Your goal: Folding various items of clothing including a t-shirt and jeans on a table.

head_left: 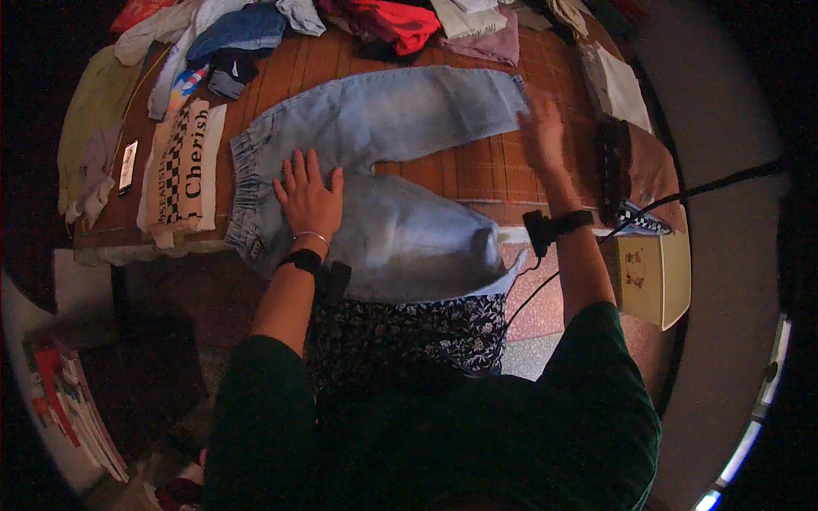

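Resting One Open Hand on Pale Blue Jeans

Jeans [315,128], one pair: spread on a brown striped cover [464,177], gathered waist to my left, legs to my right; the nearer leg passes over the front edge toward my dark floral garment [409,328].

Left hand [309,196]: flat on the jeans below the waistband, fingers fanned, gripping nothing.

Right hand [543,136]: well apart from the left, open, blurred, by the hem of the farther leg; contact I cannot tell.

Also: printed cloth [209,162] and phone [128,167], left; mixed clothes [243,34], far side; white cloth [618,85] and pale yellow container [669,277], right.
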The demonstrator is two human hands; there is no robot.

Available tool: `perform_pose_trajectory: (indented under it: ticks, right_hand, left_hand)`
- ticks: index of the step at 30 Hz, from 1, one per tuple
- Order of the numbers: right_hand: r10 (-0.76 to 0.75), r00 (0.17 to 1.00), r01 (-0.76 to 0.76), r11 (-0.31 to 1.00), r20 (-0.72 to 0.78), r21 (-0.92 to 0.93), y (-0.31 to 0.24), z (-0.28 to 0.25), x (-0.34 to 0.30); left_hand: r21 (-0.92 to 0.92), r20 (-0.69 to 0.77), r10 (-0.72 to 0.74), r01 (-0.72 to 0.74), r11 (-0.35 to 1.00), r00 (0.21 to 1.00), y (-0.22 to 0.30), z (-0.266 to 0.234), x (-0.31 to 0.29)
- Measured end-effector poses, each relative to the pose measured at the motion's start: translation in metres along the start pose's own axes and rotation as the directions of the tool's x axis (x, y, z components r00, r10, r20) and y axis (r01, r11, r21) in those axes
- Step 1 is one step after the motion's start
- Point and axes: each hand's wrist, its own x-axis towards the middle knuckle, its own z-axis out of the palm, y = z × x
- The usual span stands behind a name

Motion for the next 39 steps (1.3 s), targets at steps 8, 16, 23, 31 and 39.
perform_pose_trajectory:
  ticks: [8,16,23,31,39]
  right_hand:
    - [0.109,0.929,-0.073,0.991,0.354,-0.112,-0.025,0.026,-0.085]
    - [0.209,0.859,-0.403,0.838,0.468,0.367,-0.083,-0.104,-0.196]
    - [0.208,0.747,-0.536,0.751,0.631,0.387,-0.074,-0.142,-0.264]
    - [-0.012,0.874,-0.162,0.936,0.486,0.314,-0.092,-0.112,-0.253]
    - [0.001,0.811,-0.142,0.97,0.584,0.195,-0.071,-0.121,-0.267]
  left_hand:
    - [0.021,-0.032,0.006,-0.005,1.0,0.999,-0.001,0.001,-0.001]
    - [-0.014,-0.029,0.034,-0.034,0.999,0.999,-0.007,0.008,0.0]
    - [-0.743,0.1,0.291,-0.123,0.658,0.951,-0.074,0.003,-0.004]
    - [-0.174,0.14,0.347,-0.322,0.931,0.927,-0.13,-0.067,-0.109]
    - [-0.099,0.109,0.223,-0.213,0.972,0.969,-0.141,-0.069,-0.127]
